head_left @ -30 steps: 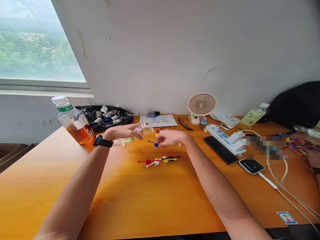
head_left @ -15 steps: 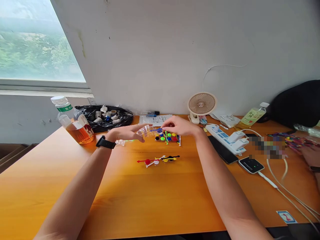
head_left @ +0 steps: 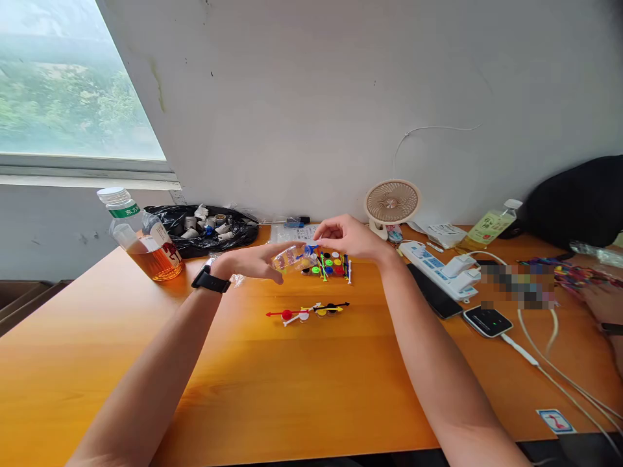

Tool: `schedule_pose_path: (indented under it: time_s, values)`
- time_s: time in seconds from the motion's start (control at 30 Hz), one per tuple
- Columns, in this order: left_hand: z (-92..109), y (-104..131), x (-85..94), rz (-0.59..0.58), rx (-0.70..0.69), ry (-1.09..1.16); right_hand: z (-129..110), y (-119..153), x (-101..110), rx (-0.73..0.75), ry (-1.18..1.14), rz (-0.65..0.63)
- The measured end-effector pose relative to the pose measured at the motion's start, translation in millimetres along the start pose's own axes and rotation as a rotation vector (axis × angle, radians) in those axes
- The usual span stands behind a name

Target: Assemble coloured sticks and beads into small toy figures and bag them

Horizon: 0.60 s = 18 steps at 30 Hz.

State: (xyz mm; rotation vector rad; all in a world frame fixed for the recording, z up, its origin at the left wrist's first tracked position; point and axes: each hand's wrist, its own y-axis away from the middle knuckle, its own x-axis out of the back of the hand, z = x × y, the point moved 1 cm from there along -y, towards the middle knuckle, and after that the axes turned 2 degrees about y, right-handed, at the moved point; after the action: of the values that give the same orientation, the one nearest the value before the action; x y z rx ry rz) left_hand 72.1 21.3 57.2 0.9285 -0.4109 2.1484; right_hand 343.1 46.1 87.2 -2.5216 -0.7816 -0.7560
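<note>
My left hand, with a black watch on the wrist, holds a crinkled clear plastic bag; its thumb hangs lower than the fingers. My right hand is closed in a pinch at the bag's right end, on a small blue arrow spinner. Its fingertips partly hide the spinner, and I cannot tell how far it is inside the bag. Below and right of the bag lie several coloured discs and arrows. Nearer to me, a row holds a red spinner, a white spinner, a yellow spinner and a black spinner.
A tilted tea bottle and a black bag of scraps stand left. Behind is a small fan. To the right are a power strip, a phone, a white-edged device, cables and another person's hand.
The blue spinner has moved slightly and is now tilted at the bag's end. My right hand has risen a little, and the bag is spread wider beside my left hand.
</note>
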Motion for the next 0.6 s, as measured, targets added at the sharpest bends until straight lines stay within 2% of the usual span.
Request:
schedule_pose_path:
  time_s: [0.1,0.27,0.4,0.5,0.6]
  values:
    - [4.5,-0.7,0.3,0.004,0.023,0.001,-6.7,-3.8,-11.9,0.003,0.054,-0.02]
    - [7.0,-0.2,2.3,-0.035,0.062,0.083,-16.2,-9.3,-31.4,0.002,0.244,0.137]
    - [4.4,-1.1,1.9,-0.035,0.096,0.102,-10.3,-13.1,-42.8,0.008,0.288,0.158]
    - [2.8,-1.6,1.4,-0.039,0.092,0.113,-7.3,-14.5,-46.8,0.028,0.302,0.138]
    - [-3.8,3.2,5.8,-0.035,0.158,0.098,-10.9,-12.9,-41.5,0.018,0.337,0.197]
